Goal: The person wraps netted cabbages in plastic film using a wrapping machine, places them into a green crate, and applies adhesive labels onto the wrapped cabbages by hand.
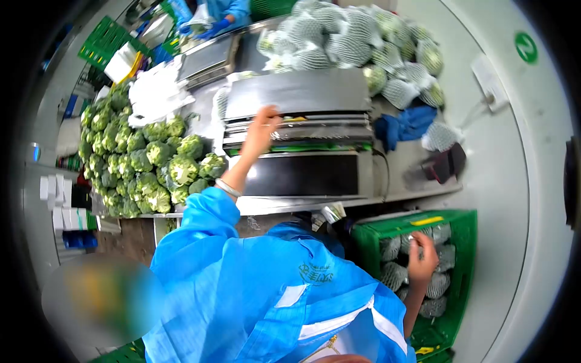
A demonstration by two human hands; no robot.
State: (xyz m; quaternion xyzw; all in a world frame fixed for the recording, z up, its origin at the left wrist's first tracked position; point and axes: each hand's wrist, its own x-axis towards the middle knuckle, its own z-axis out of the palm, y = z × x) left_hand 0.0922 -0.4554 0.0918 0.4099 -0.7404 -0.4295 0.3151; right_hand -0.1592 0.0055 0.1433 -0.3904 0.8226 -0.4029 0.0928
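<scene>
My left hand point(261, 132), a bracelet at its wrist, is over the left part of a film-wrapping machine point(296, 97). Its fingers are curled together by the rollers and clear film point(321, 132); what they grip, if anything, is too small to make out. Below the rollers lies the machine's dark flat plate point(302, 175). On the other side, my right hand point(422, 260) hovers above a green crate point(466, 266) with bent fingers, thumb apart, and nothing visible in them. Several produce pieces in white foam nets point(437, 285) fill the crate.
Broccoli heads point(145, 163) are piled at left beside white sheets point(158, 91). Net-wrapped produce point(339, 36) heaps at the back, near a blue cloth point(405, 126) and a dark device point(445, 163). Across the table, a co-worker's gloved hand point(215, 29) holds something. Green crates point(109, 45) stand far left.
</scene>
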